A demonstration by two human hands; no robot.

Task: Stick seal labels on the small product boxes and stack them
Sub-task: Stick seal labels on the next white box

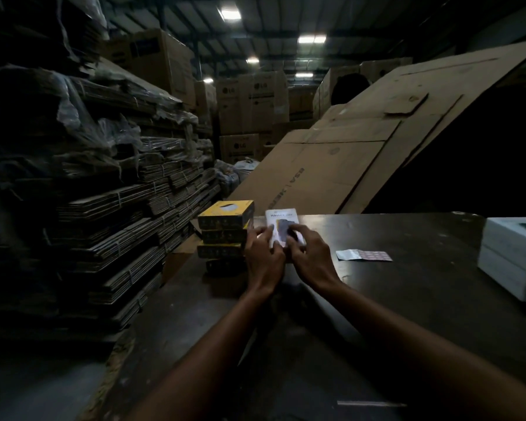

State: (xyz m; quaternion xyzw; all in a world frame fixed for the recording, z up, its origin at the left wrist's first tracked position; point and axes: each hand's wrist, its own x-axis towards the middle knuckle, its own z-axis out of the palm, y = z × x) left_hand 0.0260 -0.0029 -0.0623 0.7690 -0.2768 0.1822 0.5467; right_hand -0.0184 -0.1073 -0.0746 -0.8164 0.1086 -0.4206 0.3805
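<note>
Both our bare forearms reach forward from the bottom of the view over the dark brown table top (407, 287). Our left hand (263, 253) and our right hand (312, 256) meet at a small white product box (281, 221) with dark print and a grey picture on its face, which lies flat on the table near its far edge. Left fingers curl round the box's left edge and near end, holding it. Our right hand has its fingertips (292, 230) bent down onto the box's face; whether they pinch a seal label there or only press, we cannot tell.

Touching the white box on its left stands a stack of yellow and black small product boxes (225, 232), four high as far as we can see, the lowest ones in shadow. To the right of our hands, apart from them, a flat sheet of small reddish seal labels (366, 255) lies on the table. Farther right, at the table's edge of view, sits a pile of pale blue-white cartons (510, 253).

Beyond the table a big flattened brown cardboard sheet (331, 165) leans upward. On our left rise bundles of flattened cardboard (119, 208), tied and piled high.
</note>
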